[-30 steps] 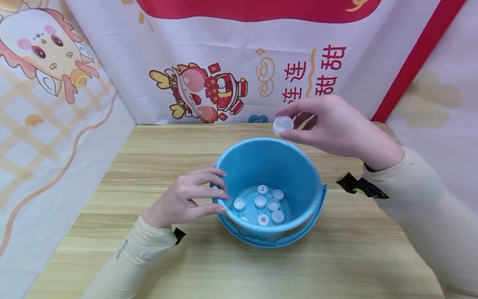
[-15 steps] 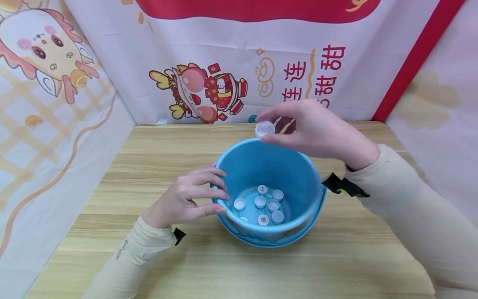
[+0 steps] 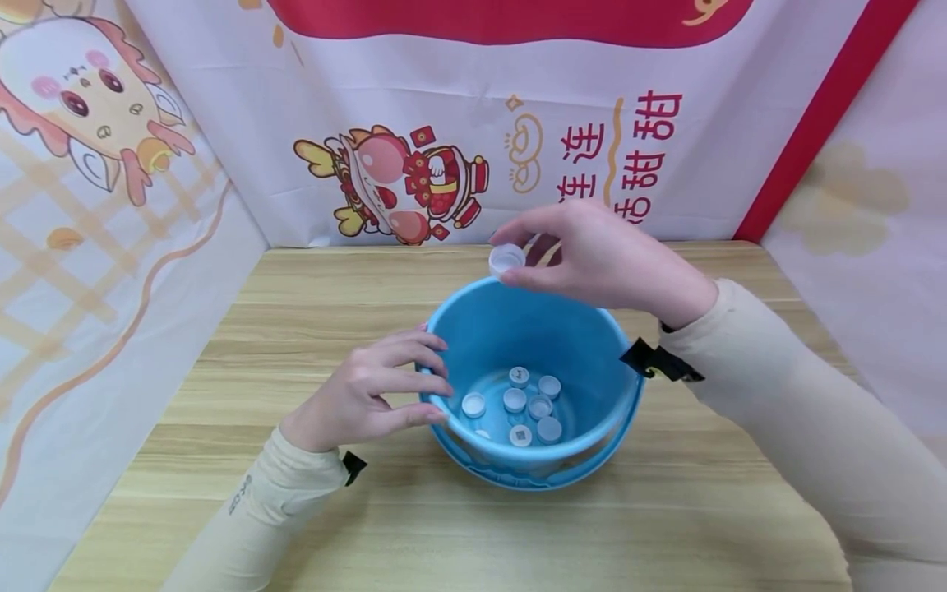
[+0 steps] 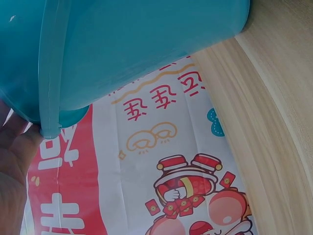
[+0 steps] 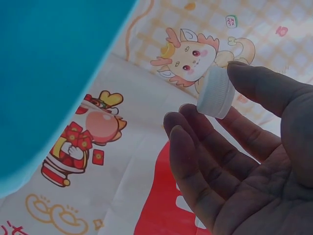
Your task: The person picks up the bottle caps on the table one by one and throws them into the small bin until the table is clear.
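A blue bucket (image 3: 533,329) stands upright on the wooden table in the head view, several white bottle caps (image 3: 515,400) lying on its bottom. My left hand (image 3: 370,386) holds the bucket's left rim, its fingertips hooked over the edge. In the left wrist view the same hand (image 4: 14,152) shows only partly, against the bucket wall (image 4: 137,44). Above the far rim, my right hand (image 3: 599,255) pinches a white bottle cap (image 3: 506,260), hollow side up. The right wrist view shows this cap's ridged side (image 5: 215,92) between thumb and fingers.
The bucket's handle (image 3: 540,481) hangs down along its near side. Wooden tabletop (image 3: 333,526) extends around the bucket. A printed cloth (image 3: 444,82) forms the back wall, and another (image 3: 89,271) hangs at the left.
My right hand has moved left with the bottle cap, from beyond the bucket's right rear to above its far rim. The left hand and the bucket have stayed in place.
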`<state>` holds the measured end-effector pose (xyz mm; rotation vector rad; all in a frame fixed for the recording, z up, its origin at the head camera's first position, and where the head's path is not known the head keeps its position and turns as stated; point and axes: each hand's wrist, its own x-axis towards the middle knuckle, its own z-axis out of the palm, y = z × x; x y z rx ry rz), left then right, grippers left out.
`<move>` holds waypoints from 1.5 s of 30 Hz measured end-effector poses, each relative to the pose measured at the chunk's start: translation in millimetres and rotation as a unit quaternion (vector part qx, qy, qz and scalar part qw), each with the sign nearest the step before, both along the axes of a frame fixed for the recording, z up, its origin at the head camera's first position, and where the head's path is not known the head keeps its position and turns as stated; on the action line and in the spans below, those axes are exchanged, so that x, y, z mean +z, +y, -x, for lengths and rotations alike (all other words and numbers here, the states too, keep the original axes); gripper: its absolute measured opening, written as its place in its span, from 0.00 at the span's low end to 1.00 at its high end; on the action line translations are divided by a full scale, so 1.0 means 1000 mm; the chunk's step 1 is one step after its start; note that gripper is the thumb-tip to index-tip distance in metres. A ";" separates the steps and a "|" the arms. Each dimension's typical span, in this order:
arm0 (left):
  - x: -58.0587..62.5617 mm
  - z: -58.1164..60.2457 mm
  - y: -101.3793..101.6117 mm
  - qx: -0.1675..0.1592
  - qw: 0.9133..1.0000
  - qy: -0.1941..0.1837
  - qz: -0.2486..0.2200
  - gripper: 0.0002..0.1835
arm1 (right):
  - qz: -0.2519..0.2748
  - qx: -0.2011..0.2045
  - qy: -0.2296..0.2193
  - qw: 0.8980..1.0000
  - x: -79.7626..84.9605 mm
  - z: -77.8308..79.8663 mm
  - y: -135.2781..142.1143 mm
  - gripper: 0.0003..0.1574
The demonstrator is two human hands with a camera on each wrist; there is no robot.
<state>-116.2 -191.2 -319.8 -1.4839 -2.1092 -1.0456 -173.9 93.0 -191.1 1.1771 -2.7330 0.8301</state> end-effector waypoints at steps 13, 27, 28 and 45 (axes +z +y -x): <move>0.000 0.001 0.001 -0.001 1.000 0.004 -0.003 0.15 | -0.021 0.010 -0.011 1.000 -0.002 0.004 -0.003 0.31; 0.000 -0.002 -0.001 0.007 1.000 0.005 -0.001 0.15 | 0.001 -0.024 -0.016 1.000 -0.003 0.003 0.023 0.25; 0.000 -0.002 -0.001 0.007 1.000 0.005 0.000 0.15 | 0.005 -0.030 -0.014 0.999 -0.003 0.003 0.027 0.25; 0.022 -0.008 -0.010 0.060 0.997 0.044 -0.026 0.22 | 0.033 -0.182 0.049 0.981 -0.063 0.004 0.127 0.21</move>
